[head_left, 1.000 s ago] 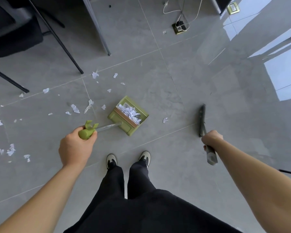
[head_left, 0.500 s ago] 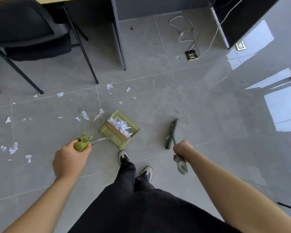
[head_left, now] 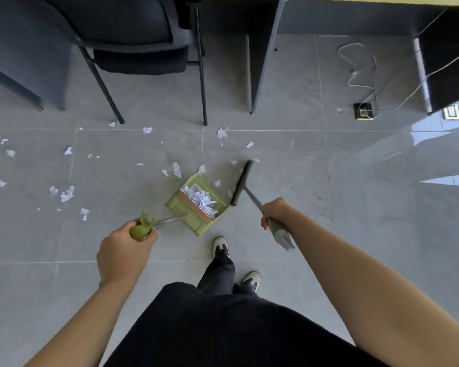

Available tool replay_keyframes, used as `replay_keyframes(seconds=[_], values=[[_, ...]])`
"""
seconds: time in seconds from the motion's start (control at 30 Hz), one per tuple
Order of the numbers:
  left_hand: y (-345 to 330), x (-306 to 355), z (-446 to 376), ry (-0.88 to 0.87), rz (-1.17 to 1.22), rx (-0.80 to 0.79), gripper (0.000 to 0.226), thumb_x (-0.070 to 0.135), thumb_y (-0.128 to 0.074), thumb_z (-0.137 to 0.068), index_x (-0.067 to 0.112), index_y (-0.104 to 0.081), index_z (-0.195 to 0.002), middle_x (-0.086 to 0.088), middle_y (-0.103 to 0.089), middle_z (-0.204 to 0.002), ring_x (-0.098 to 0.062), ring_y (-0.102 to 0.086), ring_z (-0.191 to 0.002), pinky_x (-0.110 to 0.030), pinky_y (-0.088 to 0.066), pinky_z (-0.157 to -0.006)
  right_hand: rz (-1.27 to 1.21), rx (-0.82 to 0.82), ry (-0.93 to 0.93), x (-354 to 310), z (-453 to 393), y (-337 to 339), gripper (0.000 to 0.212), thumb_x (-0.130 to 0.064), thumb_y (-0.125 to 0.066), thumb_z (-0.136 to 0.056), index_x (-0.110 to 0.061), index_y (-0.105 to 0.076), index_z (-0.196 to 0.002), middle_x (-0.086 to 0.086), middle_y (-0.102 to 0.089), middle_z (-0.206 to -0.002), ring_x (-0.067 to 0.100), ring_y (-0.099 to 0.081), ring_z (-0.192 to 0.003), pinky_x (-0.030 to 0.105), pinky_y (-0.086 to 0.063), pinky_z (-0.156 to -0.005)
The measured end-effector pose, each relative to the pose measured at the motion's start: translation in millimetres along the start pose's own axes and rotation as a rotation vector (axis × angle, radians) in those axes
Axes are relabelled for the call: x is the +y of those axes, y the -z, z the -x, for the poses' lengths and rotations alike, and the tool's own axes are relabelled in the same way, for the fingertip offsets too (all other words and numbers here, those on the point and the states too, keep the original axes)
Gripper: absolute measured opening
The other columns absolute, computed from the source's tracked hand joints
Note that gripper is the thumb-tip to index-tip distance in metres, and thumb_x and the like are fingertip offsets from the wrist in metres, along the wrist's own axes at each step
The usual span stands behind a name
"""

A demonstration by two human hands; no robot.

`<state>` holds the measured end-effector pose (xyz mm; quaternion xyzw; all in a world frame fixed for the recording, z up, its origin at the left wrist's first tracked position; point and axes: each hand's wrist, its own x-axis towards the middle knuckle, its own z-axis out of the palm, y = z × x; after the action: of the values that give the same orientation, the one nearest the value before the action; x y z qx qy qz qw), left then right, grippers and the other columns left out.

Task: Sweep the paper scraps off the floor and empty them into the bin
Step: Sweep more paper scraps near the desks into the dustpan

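A person stands on a grey tiled floor (head_left: 289, 207), seen from above, with a cleaning tool in each fist. The left hand (head_left: 122, 251) grips the green knob at the end of the dustpan (head_left: 196, 205) handle, fingers curled around it; the green pan sits on the floor just ahead of the person's shoes and holds a heap of white paper. The right hand (head_left: 274, 211) is wrapped around the grey handle of the broom (head_left: 241, 182), whose dark head rests on the floor just beside the pan's right edge. Paper scraps (head_left: 68, 193) lie scattered across the tiles, mostly to the left of the pan and on its far side, with a few small pieces between the pan and the broom head. At the far side, a dark chair (head_left: 133, 35) stands on thin black legs, next to a slanted grey bench leg (head_left: 265, 62). To the far right, white cables (head_left: 361, 64) trail to a brass floor socket (head_left: 364, 111).
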<state>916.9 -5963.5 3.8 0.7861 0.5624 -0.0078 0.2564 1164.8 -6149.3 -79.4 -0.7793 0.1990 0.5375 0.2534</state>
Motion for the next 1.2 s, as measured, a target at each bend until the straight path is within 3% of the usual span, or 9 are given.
replay_keyframes(seconds=[0.1, 0.27, 0.47, 0.73, 0.83, 0.97, 1.07, 1.13, 1.2], values=[[7.3, -16.0, -7.0, 0.049, 0.005, 0.006, 0.010, 0.035, -0.071, -0.082, 0.025, -0.070, -0.083, 0.004, -0.058, -0.058, -0.026, -0.054, -0.062, -0.030, -0.040, -0.058, -0.014, 0.017, 0.005, -23.6, -2.6, -15.6, 0.013, 0.000, -0.035, -0.091, -0.001, -0.046, -0.083, 0.013, -0.053, -0.041, 0.025, -0.048, -0.051, 0.035, -0.040, -0.066], [10.8, -30.1, -13.9, 0.095, 0.011, 0.013, 0.007, 0.033, -0.069, -0.084, 0.026, -0.069, -0.082, 0.002, -0.059, -0.061, -0.029, -0.055, -0.067, -0.033, -0.042, -0.062, -0.012, 0.065, 0.036, -52.4, 5.6, -25.2, 0.014, 0.002, -0.038, -0.093, -0.004, -0.042, -0.081, 0.013, -0.049, -0.066, 0.021, -0.044, -0.046, 0.029, -0.038, -0.049], [13.1, -42.4, -18.3, 0.160, 0.029, 0.045, 0.009, 0.032, -0.070, -0.083, 0.025, -0.066, -0.078, 0.004, -0.057, -0.059, -0.027, -0.053, -0.063, -0.031, -0.040, -0.060, 0.289, 0.232, 0.154, -72.0, 4.0, -3.1, 0.018, -0.007, -0.044, -0.095, -0.002, -0.043, -0.078, 0.013, -0.055, -0.060, 0.018, -0.047, -0.026, 0.018, -0.038, -0.032], [7.6, -30.2, -22.2, 0.277, 0.098, 0.072, 0.012, 0.035, -0.070, -0.084, 0.024, -0.068, -0.081, 0.002, -0.059, -0.061, -0.029, -0.056, -0.066, -0.034, -0.046, -0.063, 0.494, 0.298, 0.142, -100.9, -22.1, 37.9, 0.020, -0.010, -0.045, -0.096, -0.003, -0.045, -0.077, 0.011, -0.059, -0.064, 0.014, -0.045, -0.019, 0.014, -0.033, -0.027], [6.7, -19.9, -23.5, 0.315, 0.108, 0.097, 0.011, 0.034, -0.071, -0.084, 0.024, -0.069, -0.083, 0.001, -0.059, -0.062, -0.030, -0.056, -0.066, -0.037, -0.049, -0.064, 0.605, 0.290, 0.133, -121.0, -29.3, 47.0, 0.023, -0.008, -0.044, -0.095, -0.006, -0.043, -0.072, 0.004, -0.052, -0.036, 0.012, -0.042, -0.017, 0.010, -0.025, -0.024], [4.8, -6.7, -25.8, 0.363, 0.102, 0.131, 0.013, 0.035, -0.071, -0.084, 0.023, -0.070, -0.086, -0.002, -0.059, -0.062, -0.031, -0.057, -0.065, -0.039, -0.052, -0.065, 0.707, 0.253, 0.158, -142.2, -41.6, 47.6, 0.014, -0.007, -0.044, -0.092, -0.007, -0.046, -0.078, 0.001, -0.046, -0.027, 0.017, -0.050, -0.035, 0.017, -0.034, -0.032], [4.9, 1.6, -25.0, 0.397, 0.091, 0.147, 0.015, 0.037, -0.070, -0.085, 0.022, -0.070, -0.086, -0.003, -0.059, -0.061, -0.030, -0.056, -0.063, -0.036, -0.050, -0.063, 0.760, 0.218, 0.205, -149.1, -43.1, 39.4, 0.011, -0.006, -0.043, -0.091, -0.005, -0.047, -0.081, 0.001, -0.049, -0.030, 0.016, -0.052, -0.033, 0.022, -0.042, -0.040], [4.2, 8.9, -24.8, 0.429, 0.097, 0.151, 0.016, 0.039, -0.069, -0.086, 0.024, -0.067, -0.081, -0.002, -0.057, -0.059, -0.027, -0.054, -0.061, -0.034, -0.046, -0.060, 0.818, 0.183, 0.261, -155.5, -43.4, 30.5, 0.013, -0.006, -0.043, -0.091, -0.006, -0.048, -0.079, 0.002, -0.055, -0.040, 0.021, -0.063, -0.051, 0.025, -0.048, -0.051], [5.0, 16.9, -23.4, 0.457, 0.106, 0.147, 0.015, 0.041, -0.068, -0.086, 0.028, -0.063, -0.080, -0.001, -0.057, -0.060, -0.026, -0.054, -0.061, -0.034, -0.045, -0.061, 0.886, 0.136, 0.310, -160.5, -38.7, 19.6, 0.017, -0.006, -0.043, -0.091, -0.007, -0.044, -0.074, 0.006, -0.059, -0.063, 0.028, -0.065, -0.076, 0.028, -0.050, -0.063]])
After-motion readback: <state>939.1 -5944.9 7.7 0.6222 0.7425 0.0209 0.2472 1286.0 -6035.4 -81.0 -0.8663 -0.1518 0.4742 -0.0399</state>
